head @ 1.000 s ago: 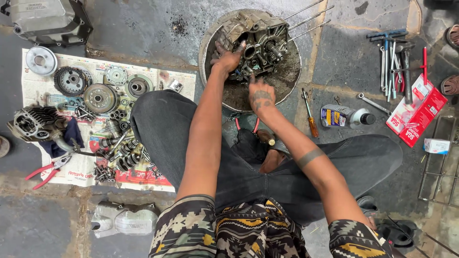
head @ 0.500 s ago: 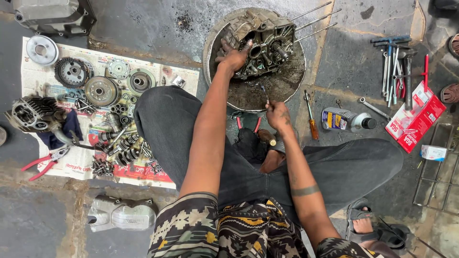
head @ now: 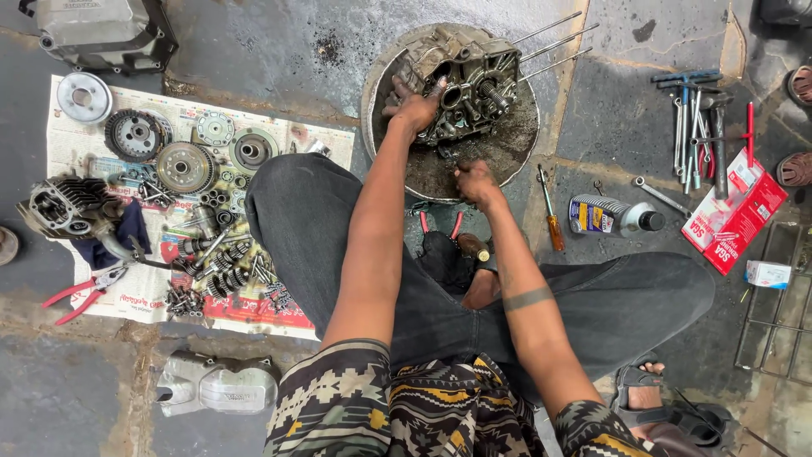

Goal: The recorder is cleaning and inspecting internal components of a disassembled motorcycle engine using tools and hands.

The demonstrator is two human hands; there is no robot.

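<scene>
Greasy metal crankcase (head: 461,89) is gripped by the left hand (head: 414,106); the right hand (head: 475,179), just below it, seems closed and should work steadily.

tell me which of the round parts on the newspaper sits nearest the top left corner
The plain silver disc, off by itself at the newspaper's top left corner; the toothed clutch parts and smaller gears lie further right and lower.

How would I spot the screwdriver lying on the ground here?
Start at the round metal pan holding the engine casing that the left hand grips. Just right of the pan's rim lies the screwdriver. Its orange handle sets it apart from the plain steel wrenches farther right.
</scene>
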